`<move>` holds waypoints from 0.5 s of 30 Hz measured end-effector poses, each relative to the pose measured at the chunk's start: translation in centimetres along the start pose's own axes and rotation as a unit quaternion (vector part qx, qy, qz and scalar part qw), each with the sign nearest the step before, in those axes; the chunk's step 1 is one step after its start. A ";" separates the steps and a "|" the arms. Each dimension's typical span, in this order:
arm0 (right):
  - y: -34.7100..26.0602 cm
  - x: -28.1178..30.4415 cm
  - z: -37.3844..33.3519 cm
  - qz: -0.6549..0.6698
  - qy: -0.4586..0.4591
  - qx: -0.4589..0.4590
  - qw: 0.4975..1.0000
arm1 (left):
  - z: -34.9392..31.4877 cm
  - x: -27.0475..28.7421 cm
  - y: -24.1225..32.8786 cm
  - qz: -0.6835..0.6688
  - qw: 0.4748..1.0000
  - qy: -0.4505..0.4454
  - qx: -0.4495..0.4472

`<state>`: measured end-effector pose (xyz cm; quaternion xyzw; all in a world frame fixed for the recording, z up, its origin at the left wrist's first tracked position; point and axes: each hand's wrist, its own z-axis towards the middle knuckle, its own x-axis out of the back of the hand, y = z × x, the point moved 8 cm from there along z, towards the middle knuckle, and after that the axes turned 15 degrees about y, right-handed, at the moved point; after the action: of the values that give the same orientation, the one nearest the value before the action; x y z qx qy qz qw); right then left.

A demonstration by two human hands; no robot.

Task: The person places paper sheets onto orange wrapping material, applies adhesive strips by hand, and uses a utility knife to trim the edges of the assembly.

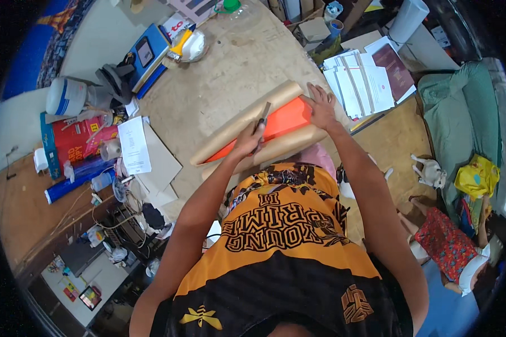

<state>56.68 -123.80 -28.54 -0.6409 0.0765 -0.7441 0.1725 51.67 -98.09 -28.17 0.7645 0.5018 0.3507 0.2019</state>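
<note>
My left hand (250,140) is closed around a knife (265,112), its grey blade pointing up and away from me. It sits over an orange sheet (289,119) that lies on brown paper (253,115). The paper curls up into a roll along the far side and again along the near side, with the orange showing in a strip between. At the right end of the strip, my right hand (322,108) rests with its fingers stretched out and apart, touching the sheet and the paper's edge.
Stacked white papers (360,81) and a maroon folder (392,64) lie to the right. A tape-wrapped bundle (191,46) and blue binder (152,48) stand far left; a printed page (134,145) lies nearer. A dog (430,171) and a person in a red garment (448,244) are at right.
</note>
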 end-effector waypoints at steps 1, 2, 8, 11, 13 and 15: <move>-0.2 0.1 0.1 0.006 -0.001 0.005 1.000 | 0.1 0.1 0.9 0.021 0.994 0.041 -0.102; -0.3 0.2 0.1 0.007 -0.001 0.002 1.000 | -0.2 0.4 2.0 0.041 0.975 0.081 -0.203; 0.2 0.5 0.0 0.003 -0.001 -0.016 1.000 | 0.6 1.3 3.0 0.002 0.991 -0.002 -0.130; 0.0 0.4 0.1 0.015 0.017 -0.007 1.000 | 1.4 4.5 3.5 -0.034 0.989 0.038 -0.141; 0.3 0.3 0.1 0.025 -0.002 -0.019 1.000 | 1.2 5.6 4.4 -0.072 0.991 0.033 -0.106; -0.2 0.7 0.4 0.043 -0.008 -0.027 0.999 | 1.7 6.7 3.9 -0.099 0.992 0.035 -0.073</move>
<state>56.91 -123.81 -27.78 -0.6477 0.1230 -0.7280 0.1878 57.02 -93.52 -24.46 0.6816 0.5544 0.3917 0.2731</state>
